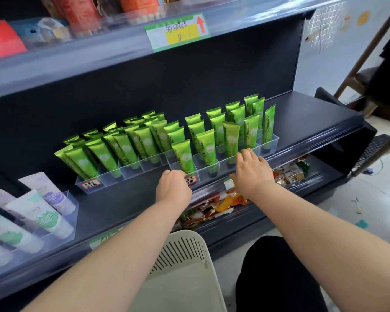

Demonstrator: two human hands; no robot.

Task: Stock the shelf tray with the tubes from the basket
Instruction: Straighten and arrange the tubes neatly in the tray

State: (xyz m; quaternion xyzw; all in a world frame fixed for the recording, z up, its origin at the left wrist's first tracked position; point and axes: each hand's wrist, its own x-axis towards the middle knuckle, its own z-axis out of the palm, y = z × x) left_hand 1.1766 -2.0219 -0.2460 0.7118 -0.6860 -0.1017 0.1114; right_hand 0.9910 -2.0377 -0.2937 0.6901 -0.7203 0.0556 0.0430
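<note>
One tube (183,154) stands nearly upright, top leaning away, in the tray (202,177) at mid-frame, its foot pinched by the left hand (173,186); the right hand (252,171) lies open beside.

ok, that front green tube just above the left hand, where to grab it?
Probably pinch the green tube by its flat upper half, across broad faces, from above and in front. It stands cap-down in the clear tray, leaning back; the tray wall covers its lower end.
</note>
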